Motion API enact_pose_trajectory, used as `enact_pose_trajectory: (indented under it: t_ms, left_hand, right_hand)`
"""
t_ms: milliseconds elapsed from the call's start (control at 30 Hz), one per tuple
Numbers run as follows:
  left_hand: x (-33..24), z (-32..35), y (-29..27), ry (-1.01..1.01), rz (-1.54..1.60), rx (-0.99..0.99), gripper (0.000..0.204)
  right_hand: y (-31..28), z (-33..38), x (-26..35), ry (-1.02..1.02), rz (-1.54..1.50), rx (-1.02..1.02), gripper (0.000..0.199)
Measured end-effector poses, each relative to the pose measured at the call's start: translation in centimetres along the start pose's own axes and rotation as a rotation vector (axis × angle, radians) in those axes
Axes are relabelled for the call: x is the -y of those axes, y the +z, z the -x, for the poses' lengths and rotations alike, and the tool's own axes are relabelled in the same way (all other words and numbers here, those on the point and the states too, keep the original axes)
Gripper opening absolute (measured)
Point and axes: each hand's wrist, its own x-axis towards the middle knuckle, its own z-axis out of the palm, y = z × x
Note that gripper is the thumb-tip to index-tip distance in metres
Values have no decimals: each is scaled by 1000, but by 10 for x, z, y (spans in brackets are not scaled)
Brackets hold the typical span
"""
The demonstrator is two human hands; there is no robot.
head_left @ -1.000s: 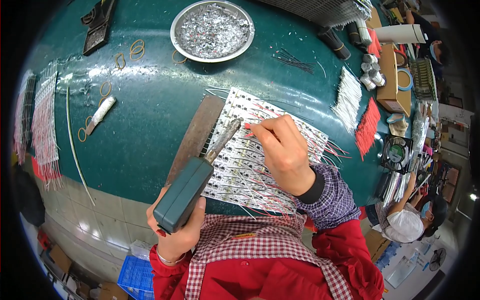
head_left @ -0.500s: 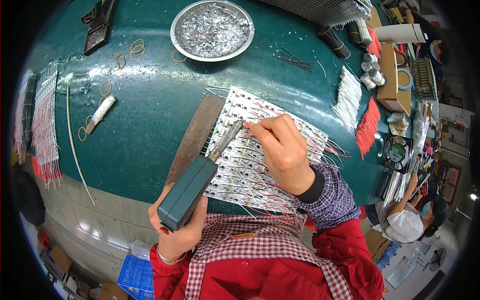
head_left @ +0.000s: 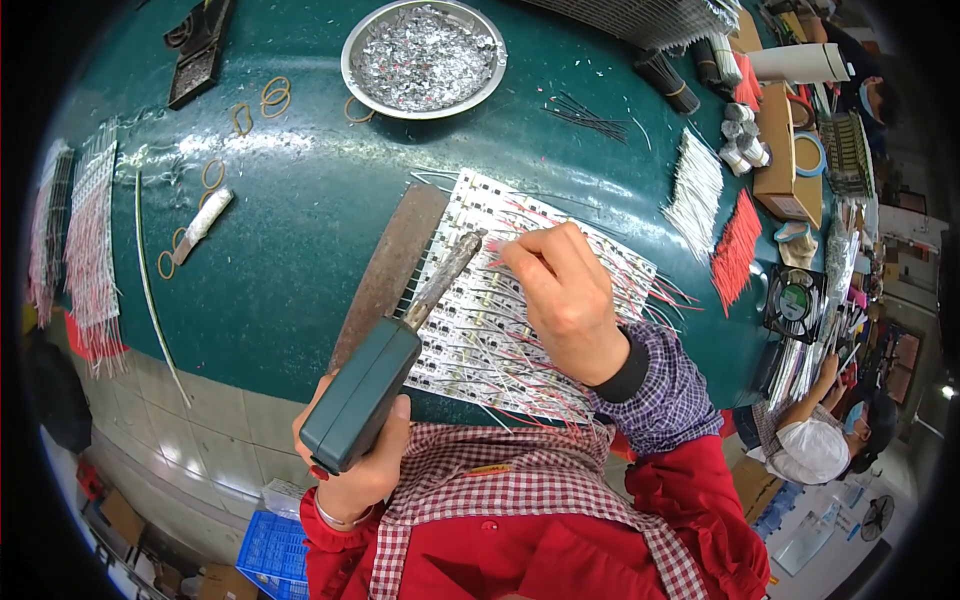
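My left hand [head_left: 362, 470] is wrapped round the dark green body of a soldering gun [head_left: 362, 392], whose metal barrel slants up and right. The tip ends just over a white circuit board panel [head_left: 470, 212], left of my right fingers. My right hand [head_left: 568, 298] is closed in a pinch on red wires [head_left: 497, 247] above the panel. Rows of small parts and many red, white and black wires cover the board. Under the panel's left edge lies a rusty metal bar [head_left: 392, 270]. The exact wire ends in my right fingertips are partly hidden.
A metal bowl of silvery scraps [head_left: 428, 60] stands at the back. White wires [head_left: 697, 185] and red wires [head_left: 737, 250] lie in piles at right, near a cardboard box [head_left: 785, 165] and a small fan [head_left: 793, 300]. Wired panels [head_left: 93, 235] hang at the left edge. A co-worker [head_left: 815, 445] sits far right.
The soldering gun has drawn back slightly left, its tip now apart from the red wires in my right fingers. My right hand has barely moved.
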Motion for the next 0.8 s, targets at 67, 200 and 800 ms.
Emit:
enact_pose_trajectory:
  t_ms: [67,200,800]
  left_hand:
    - [1,2,-1,-61,25,4,18]
    - [-4,1,-1,-14,18,-20,19]
    - [-1,7,-8,-21,-12,18,18]
  right_hand:
    - [1,0,0,-1,3,-2,30]
    - [1,-1,0,-24,-4,-44,29]
    - [3,9,8,6,-66,-40,35]
